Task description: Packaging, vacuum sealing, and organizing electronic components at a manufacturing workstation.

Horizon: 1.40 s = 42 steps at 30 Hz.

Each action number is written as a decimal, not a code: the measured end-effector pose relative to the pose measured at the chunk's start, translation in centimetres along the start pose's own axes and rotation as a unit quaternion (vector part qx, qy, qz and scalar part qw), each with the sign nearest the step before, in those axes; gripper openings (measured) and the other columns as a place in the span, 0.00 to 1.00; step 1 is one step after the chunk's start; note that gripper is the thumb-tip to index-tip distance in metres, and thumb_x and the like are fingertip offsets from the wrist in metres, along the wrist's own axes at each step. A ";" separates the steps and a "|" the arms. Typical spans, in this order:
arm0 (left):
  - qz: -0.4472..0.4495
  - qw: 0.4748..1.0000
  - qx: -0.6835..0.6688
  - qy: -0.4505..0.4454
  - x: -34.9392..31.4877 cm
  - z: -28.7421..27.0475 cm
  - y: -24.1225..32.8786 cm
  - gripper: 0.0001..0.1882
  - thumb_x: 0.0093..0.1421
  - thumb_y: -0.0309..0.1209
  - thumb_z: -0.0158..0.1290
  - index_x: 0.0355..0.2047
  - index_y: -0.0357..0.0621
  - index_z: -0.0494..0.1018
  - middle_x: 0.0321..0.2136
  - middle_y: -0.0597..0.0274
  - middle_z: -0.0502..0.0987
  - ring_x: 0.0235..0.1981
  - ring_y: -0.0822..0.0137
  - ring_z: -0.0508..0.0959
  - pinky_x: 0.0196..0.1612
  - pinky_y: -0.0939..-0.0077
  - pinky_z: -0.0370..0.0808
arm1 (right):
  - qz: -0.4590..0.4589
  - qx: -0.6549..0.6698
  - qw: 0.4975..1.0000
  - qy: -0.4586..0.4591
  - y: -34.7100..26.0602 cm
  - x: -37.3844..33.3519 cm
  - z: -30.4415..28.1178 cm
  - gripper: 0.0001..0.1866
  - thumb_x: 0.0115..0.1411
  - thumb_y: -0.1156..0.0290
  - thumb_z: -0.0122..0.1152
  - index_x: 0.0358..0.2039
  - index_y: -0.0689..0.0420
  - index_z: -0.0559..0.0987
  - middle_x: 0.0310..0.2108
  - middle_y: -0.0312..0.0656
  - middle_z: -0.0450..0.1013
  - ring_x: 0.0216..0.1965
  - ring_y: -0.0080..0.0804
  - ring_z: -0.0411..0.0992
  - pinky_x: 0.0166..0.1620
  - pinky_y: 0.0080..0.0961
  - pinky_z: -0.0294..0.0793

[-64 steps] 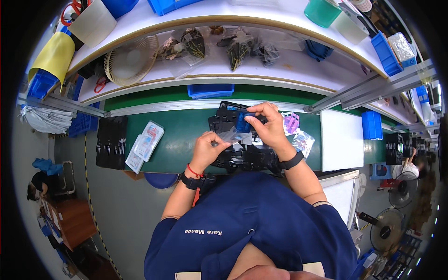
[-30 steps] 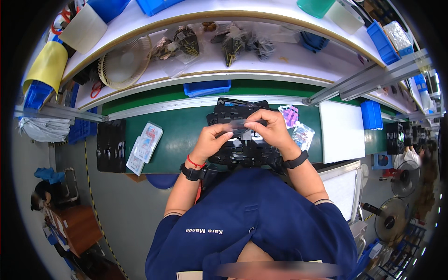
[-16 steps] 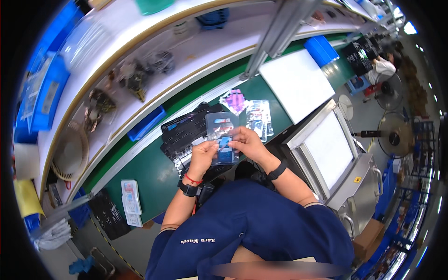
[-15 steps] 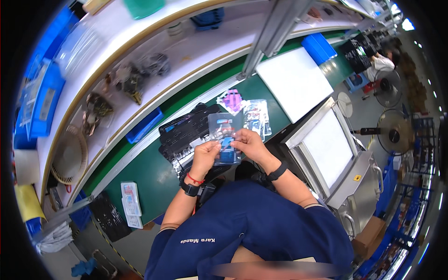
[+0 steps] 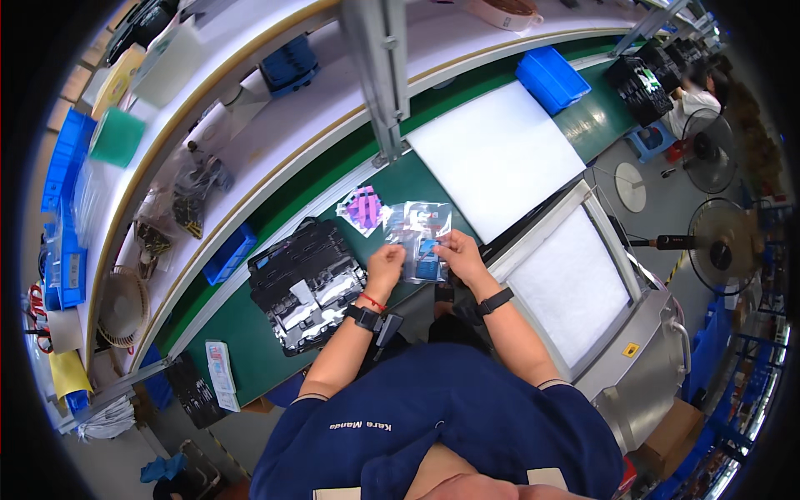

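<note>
I see the right hand (image 5: 461,256) with its grip closed on the right edge of a clear pack (image 5: 429,265) with blue on its near half. The left hand (image 5: 386,268) has its fingers bunched at the pack's left edge; I can't tell if that grip is pinching it. The pack is in front of both wrists, over the tabletop (image 5: 246,350), and hides some of the shiny things behind it.

Just far and left of the pack I see purple cards (image 5: 365,208). A pile of black trays (image 5: 304,250) sits near the left hand, so that side is tight. To the far right, a strip of bare green runs between the pack and the edge of a big white board (image 5: 500,162). On the near right is a metal machine (image 5: 642,392). There is more bare green left of the trays.

Half a second ago the two hands were close together and the pack partly covered the trays in my view. Now the hands are wider apart, the pack is right of the trays, and my view has turned right.

Both forearms reach up from the near side, with dark bands on the wrists.
</note>
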<state>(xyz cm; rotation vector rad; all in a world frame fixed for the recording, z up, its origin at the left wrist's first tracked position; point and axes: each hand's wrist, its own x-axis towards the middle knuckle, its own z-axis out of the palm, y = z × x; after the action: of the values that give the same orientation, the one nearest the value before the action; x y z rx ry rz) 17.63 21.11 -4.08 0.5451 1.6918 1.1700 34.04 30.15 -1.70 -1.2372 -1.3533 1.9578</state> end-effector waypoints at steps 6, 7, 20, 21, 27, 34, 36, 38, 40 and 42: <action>0.119 0.865 0.434 0.221 1.8 0.9 -1.8 0.35 0.41 0.45 0.61 0.47 0.41 0.65 0.39 0.44 0.70 0.44 0.46 0.68 0.45 0.55 0.66 | -0.017 0.017 0.995 0.099 -1.7 -1.9 -10.3 0.07 0.56 0.77 0.53 0.36 0.59 0.71 0.31 0.36 0.74 0.30 0.19 0.70 0.31 0.16 0.68; 0.056 0.863 0.448 0.224 1.4 1.6 -0.7 0.37 0.39 0.47 0.61 0.48 0.41 0.65 0.41 0.44 0.69 0.44 0.45 0.68 0.46 0.55 0.66 | -0.054 0.028 0.991 0.121 -1.9 -2.5 -12.4 0.07 0.56 0.77 0.53 0.36 0.59 0.71 0.29 0.34 0.73 0.29 0.18 0.69 0.30 0.17 0.68; -0.034 0.907 0.384 0.167 2.6 1.8 -0.4 0.43 0.33 0.48 0.67 0.48 0.41 0.63 0.44 0.48 0.71 0.47 0.48 0.68 0.50 0.59 0.63 | -0.064 0.117 0.903 0.408 0.3 -8.3 -32.1 0.08 0.54 0.71 0.57 0.35 0.57 0.73 0.25 0.33 0.71 0.24 0.18 0.67 0.26 0.16 0.64; -0.004 0.914 0.363 0.180 2.8 1.8 -0.3 0.41 0.33 0.44 0.68 0.46 0.38 0.63 0.41 0.47 0.72 0.43 0.50 0.71 0.48 0.62 0.65 | -0.061 0.099 0.902 0.416 0.5 -8.0 -32.6 0.08 0.54 0.71 0.57 0.35 0.57 0.73 0.26 0.33 0.71 0.24 0.18 0.67 0.26 0.16 0.64; 0.035 0.954 0.267 0.130 3.6 -0.2 -3.3 0.27 0.37 0.32 0.68 0.34 0.32 0.67 0.29 0.57 0.71 0.30 0.65 0.71 0.36 0.75 0.68 | -0.066 0.062 0.899 0.429 2.3 -5.5 -35.2 0.06 0.52 0.77 0.58 0.31 0.61 0.74 0.27 0.36 0.73 0.28 0.22 0.70 0.32 0.21 0.68; 0.012 0.992 0.104 0.071 1.3 -1.4 -0.9 0.06 0.54 0.24 0.53 0.30 0.39 0.68 0.20 0.72 0.66 0.21 0.80 0.64 0.23 0.84 0.61 | -0.024 -0.024 0.907 0.419 5.3 -0.7 -39.1 0.08 0.52 0.76 0.58 0.34 0.61 0.76 0.27 0.35 0.73 0.27 0.21 0.68 0.31 0.20 0.67; 0.025 0.991 0.105 0.074 0.1 -1.1 0.2 0.07 0.54 0.25 0.53 0.32 0.40 0.67 0.21 0.72 0.68 0.20 0.80 0.65 0.24 0.86 0.61 | -0.021 -0.088 0.891 0.445 6.2 0.0 -39.6 0.08 0.50 0.75 0.60 0.33 0.61 0.76 0.26 0.37 0.73 0.26 0.23 0.69 0.31 0.21 0.68; 0.028 0.992 0.097 0.069 -0.8 -0.4 1.5 0.06 0.55 0.24 0.52 0.33 0.41 0.67 0.21 0.71 0.70 0.21 0.80 0.66 0.24 0.87 0.61 | -0.017 -0.151 0.869 0.472 6.8 0.2 -39.9 0.09 0.48 0.74 0.62 0.31 0.62 0.76 0.26 0.38 0.74 0.26 0.25 0.70 0.31 0.22 0.69; 0.062 0.995 0.066 0.039 -2.2 0.9 3.5 0.06 0.56 0.24 0.52 0.32 0.41 0.66 0.22 0.70 0.70 0.22 0.81 0.66 0.24 0.87 0.61 | -0.017 -0.177 0.845 0.504 5.8 0.2 -38.6 0.11 0.45 0.72 0.64 0.29 0.62 0.77 0.26 0.43 0.74 0.26 0.29 0.73 0.31 0.25 0.71; 0.072 0.995 0.063 0.039 -2.8 4.1 5.6 0.06 0.56 0.23 0.52 0.32 0.41 0.67 0.24 0.70 0.71 0.24 0.80 0.68 0.26 0.86 0.64 | -0.023 -0.199 0.837 0.509 5.3 -0.2 -38.5 0.13 0.43 0.72 0.65 0.31 0.62 0.76 0.25 0.44 0.74 0.26 0.33 0.73 0.31 0.27 0.72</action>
<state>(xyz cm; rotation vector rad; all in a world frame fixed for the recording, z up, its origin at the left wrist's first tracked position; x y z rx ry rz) 21.62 23.23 1.87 0.7183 1.8276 1.2054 67.98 46.80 -10.75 -1.9826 -1.1485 0.6778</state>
